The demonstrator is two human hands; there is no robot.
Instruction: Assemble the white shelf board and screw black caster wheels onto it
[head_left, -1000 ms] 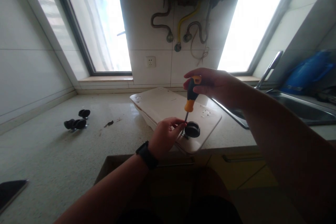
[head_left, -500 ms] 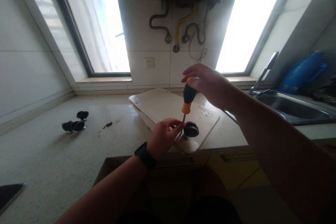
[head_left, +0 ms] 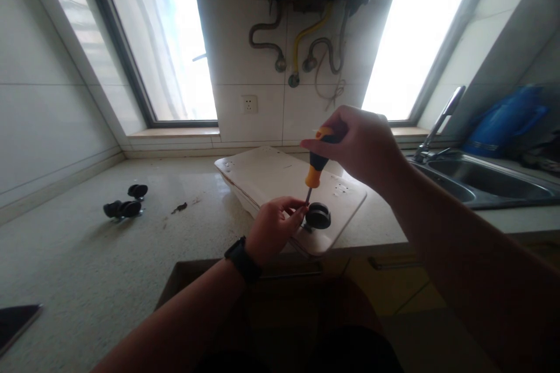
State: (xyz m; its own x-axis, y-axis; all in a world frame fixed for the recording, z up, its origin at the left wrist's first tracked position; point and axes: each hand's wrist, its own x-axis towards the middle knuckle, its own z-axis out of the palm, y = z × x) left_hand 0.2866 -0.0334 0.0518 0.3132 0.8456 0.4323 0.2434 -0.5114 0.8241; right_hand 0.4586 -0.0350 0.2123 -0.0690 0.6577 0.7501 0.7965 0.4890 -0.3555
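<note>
My right hand (head_left: 361, 137) is closed round the dark blue and yellow handle of a screwdriver (head_left: 315, 166), which points down. Its shaft runs beside a black caster wheel (head_left: 318, 216) standing on the near corner of a white board (head_left: 271, 175). My left hand (head_left: 277, 221), with a black watch (head_left: 242, 259) at the wrist, pinches the lower shaft between thumb and fingers. The screwdriver's tip is hidden behind those fingers. Small holes (head_left: 341, 189) show in the board's right corner.
Several loose black caster wheels (head_left: 125, 208) lie on the counter (head_left: 144, 268) at left, with a small dark scrap (head_left: 179, 208) near them. A steel sink (head_left: 481, 175) with a faucet (head_left: 441, 119) is at right, a blue jug (head_left: 503, 122) behind it. A dark flat object (head_left: 17, 323) lies at lower left.
My right hand has turned and wrapped further round the screwdriver handle, its wrist shifting slightly right. The handle leans a little more to the right. My left hand stays in place.
</note>
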